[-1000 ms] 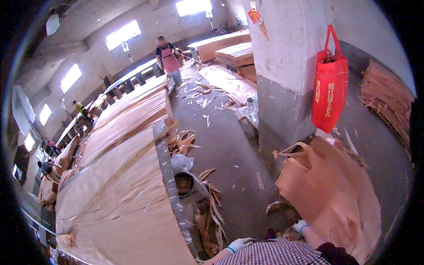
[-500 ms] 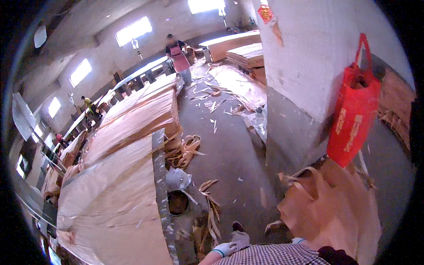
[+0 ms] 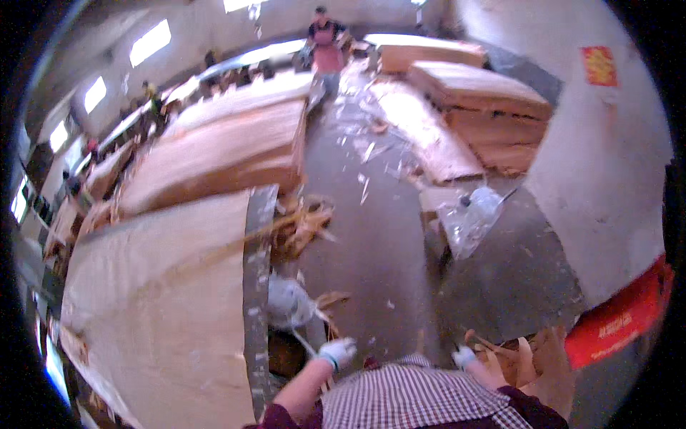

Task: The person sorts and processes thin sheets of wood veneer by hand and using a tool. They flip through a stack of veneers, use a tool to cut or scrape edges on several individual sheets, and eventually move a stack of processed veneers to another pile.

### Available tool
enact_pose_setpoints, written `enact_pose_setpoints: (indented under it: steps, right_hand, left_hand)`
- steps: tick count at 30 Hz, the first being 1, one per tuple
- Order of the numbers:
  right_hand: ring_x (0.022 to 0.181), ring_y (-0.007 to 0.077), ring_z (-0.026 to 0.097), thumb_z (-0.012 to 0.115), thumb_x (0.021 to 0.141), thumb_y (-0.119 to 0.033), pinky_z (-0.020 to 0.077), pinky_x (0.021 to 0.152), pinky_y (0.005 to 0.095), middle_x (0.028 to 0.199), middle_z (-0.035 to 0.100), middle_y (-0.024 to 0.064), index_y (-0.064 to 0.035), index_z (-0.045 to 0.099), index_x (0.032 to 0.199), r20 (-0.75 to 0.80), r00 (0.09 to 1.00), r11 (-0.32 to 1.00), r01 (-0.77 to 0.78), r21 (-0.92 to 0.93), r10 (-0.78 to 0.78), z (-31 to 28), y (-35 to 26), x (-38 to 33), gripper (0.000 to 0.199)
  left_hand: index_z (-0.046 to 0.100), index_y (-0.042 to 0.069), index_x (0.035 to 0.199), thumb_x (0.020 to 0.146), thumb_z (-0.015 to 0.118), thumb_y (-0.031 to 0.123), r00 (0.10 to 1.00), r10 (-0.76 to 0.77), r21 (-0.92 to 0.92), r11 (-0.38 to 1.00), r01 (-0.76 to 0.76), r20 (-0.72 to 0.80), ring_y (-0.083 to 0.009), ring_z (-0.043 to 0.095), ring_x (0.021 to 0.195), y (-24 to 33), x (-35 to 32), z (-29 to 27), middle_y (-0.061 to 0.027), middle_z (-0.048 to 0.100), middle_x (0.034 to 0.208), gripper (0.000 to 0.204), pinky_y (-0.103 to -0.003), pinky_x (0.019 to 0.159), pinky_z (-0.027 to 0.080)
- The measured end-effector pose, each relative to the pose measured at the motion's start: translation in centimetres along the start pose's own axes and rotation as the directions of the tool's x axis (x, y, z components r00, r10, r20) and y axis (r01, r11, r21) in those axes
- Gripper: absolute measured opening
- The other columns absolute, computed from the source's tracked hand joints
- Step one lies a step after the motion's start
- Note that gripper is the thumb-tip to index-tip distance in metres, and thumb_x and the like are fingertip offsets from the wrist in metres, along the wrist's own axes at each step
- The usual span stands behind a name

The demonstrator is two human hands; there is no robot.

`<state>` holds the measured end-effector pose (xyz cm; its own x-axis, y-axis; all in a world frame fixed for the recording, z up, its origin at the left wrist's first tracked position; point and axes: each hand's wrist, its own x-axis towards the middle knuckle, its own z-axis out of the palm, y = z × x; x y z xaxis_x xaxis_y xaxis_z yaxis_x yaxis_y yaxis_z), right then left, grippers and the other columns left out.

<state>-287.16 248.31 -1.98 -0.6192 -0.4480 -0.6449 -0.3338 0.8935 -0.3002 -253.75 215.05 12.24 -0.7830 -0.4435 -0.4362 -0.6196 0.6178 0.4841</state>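
Observation:
My left hand (image 3: 337, 353), in a white glove with a teal cuff, is held out ahead of my checked apron (image 3: 407, 397). Its fingers look loosely extended, and I see nothing in them. It is nearest to a clear plastic bag (image 3: 289, 302) at the edge of the veneer-covered table. My right hand (image 3: 464, 356), also gloved, hangs on the other side of the apron with its fingers somewhat apart and slightly blurred. No held thing shows there. Close to it, curled brown veneer pieces (image 3: 525, 361) stand upright.
Left of the aisle, a pale veneer sheet (image 3: 171, 286) covers a table, with a veneer stack (image 3: 221, 146) behind. More stacks (image 3: 493, 129) stand at right beyond a plastic-wrapped bottle (image 3: 482, 204). A red bag (image 3: 618, 318) hangs right. Scraps litter the floor (image 3: 364, 250); a person (image 3: 327, 46) stands ahead.
My view has turned right and moved forward. Both my hands have come further into view, raised from beside the apron. The red bag now sits lower, at the right rim.

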Motion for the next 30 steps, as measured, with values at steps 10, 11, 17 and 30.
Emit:
enact_pose_setpoints:
  steps: [10, 11, 17, 30]
  right_hand:
    - [0.090, 0.0339, 0.060, 0.056, 0.085, -0.026, 0.0471, 0.077, 0.0392, 0.099, 0.061, 0.0198, -0.0043, 0.059, 0.104, -0.126, 0.616, 0.604, 0.788, 0.122, -0.778, -10.3, -43.7, 10.2, 0.028]
    - [0.093, 0.0384, 0.058, 0.054, 0.085, -0.031, 0.0470, 0.079, 0.0421, 0.106, 0.059, 0.0206, -0.0066, 0.059, 0.106, -0.178, 0.487, 0.489, 0.872, 0.035, -0.855, -10.3, -47.2, 12.8, 0.032]
    - [0.093, 0.0324, 0.059, 0.060, 0.080, -0.029, 0.0499, 0.076, 0.0402, 0.104, 0.058, 0.0139, -0.0104, 0.059, 0.104, 0.038, 0.108, 0.097, 0.971, -0.220, -0.993, -13.3, -71.6, 11.6, 0.030]
    - [0.060, 0.0205, 0.050, 0.065, 0.074, -0.023, 0.0444, 0.060, 0.0329, 0.068, 0.054, 0.0154, -0.0015, 0.060, 0.087, 0.687, -0.145, 0.159, 0.920, 0.359, -0.712, -18.1, -88.1, 20.5, 0.026]
  left_hand:
    - [0.052, 0.008, 0.119, 0.087, 0.045, 0.033, 0.922, -0.375, -0.481, 0.828, 0.287, -0.095, -0.0348, 0.055, 0.104, -4.9, 1.5, -10.5, -0.0195, 0.059, 0.111, 0.041, -0.042, 0.088, 0.043]
    - [0.053, 0.007, 0.119, 0.088, 0.045, 0.034, 0.907, -0.402, -0.491, 0.820, 0.293, -0.129, -0.0337, 0.054, 0.106, -6.2, 2.1, -10.0, -0.0189, 0.058, 0.113, 0.042, -0.040, 0.090, 0.042]
    - [0.057, 0.007, 0.116, 0.087, 0.051, 0.025, 0.694, -0.651, -0.718, 0.637, 0.279, -0.307, -0.0293, 0.056, 0.107, -9.8, 6.0, -16.2, -0.0157, 0.060, 0.111, 0.035, -0.036, 0.092, 0.042]
    - [0.061, 0.010, 0.103, 0.077, 0.053, 0.016, 0.606, -0.481, -0.323, 0.876, 0.359, -0.634, -0.0320, 0.059, 0.087, -21.6, 23.6, -38.3, -0.0137, 0.063, 0.090, 0.028, -0.041, 0.079, 0.046]
